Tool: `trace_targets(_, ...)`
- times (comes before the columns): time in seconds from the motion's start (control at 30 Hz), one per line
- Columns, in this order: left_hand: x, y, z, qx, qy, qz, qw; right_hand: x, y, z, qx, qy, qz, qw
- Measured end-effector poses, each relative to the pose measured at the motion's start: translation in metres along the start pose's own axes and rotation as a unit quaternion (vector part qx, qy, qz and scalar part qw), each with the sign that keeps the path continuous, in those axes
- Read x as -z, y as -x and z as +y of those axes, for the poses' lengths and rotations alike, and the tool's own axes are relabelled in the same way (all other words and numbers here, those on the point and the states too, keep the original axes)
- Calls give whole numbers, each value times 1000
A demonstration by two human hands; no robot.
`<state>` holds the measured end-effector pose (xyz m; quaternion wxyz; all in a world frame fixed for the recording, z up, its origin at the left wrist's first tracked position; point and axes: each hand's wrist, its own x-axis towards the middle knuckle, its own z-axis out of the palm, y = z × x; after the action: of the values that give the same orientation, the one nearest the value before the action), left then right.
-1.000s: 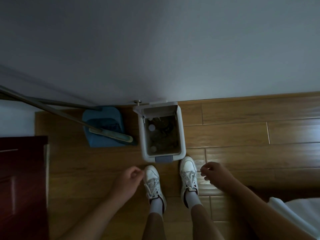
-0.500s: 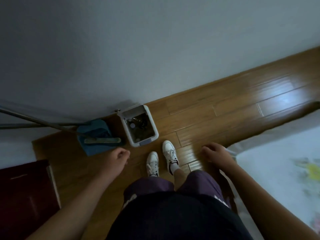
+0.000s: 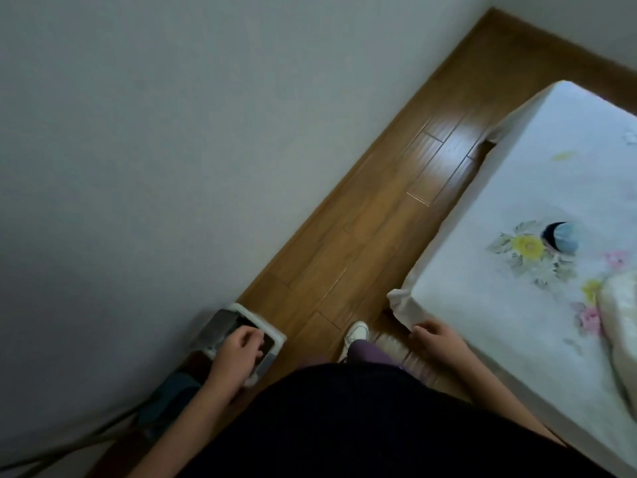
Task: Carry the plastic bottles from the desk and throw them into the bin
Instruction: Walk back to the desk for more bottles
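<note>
Both hands are seen empty: the left hand [image 3: 238,353] hangs with its fingers loosely curled and nothing held, in front of the open mouth of the bin [image 3: 277,334], so that most of the dark inside is hidden. No plastic bottle can be made out anywhere in the view; whether bottles lie in the bin cannot be told here, though a second ago pale round shapes, perhaps caps, were seen among its contents. Since then the view has been swung away from the bin, which was looked at straight from above and is now pushed down to the lower left, against the wall, with the blue dustpan [image 3: 175,388] beside it. One white shoe [image 3: 356,331] is seen on the wooden floor [image 3: 379,219], pointed away from the bin. The right hand [image 3: 437,343] is likewise relaxed and empty, just beside the corner of the bed [image 3: 517,167], which has come largely into view. From this it is judged that the drop is finished and the body is being turned away, probably back towards the worktop, which is not shown.
</note>
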<state>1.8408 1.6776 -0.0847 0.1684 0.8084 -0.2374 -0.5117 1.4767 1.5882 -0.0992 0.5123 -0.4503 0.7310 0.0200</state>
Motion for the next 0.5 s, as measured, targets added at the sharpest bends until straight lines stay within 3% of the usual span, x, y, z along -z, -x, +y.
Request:
trace_targets(0.3,-18,-54,87,-16,32,49,998,68,-26,-14,9,-81,-3,997)
trace_targets(0.5,-33,-102,142,-32,-42,16,998,108,-65,-45,45,-111,44,992)
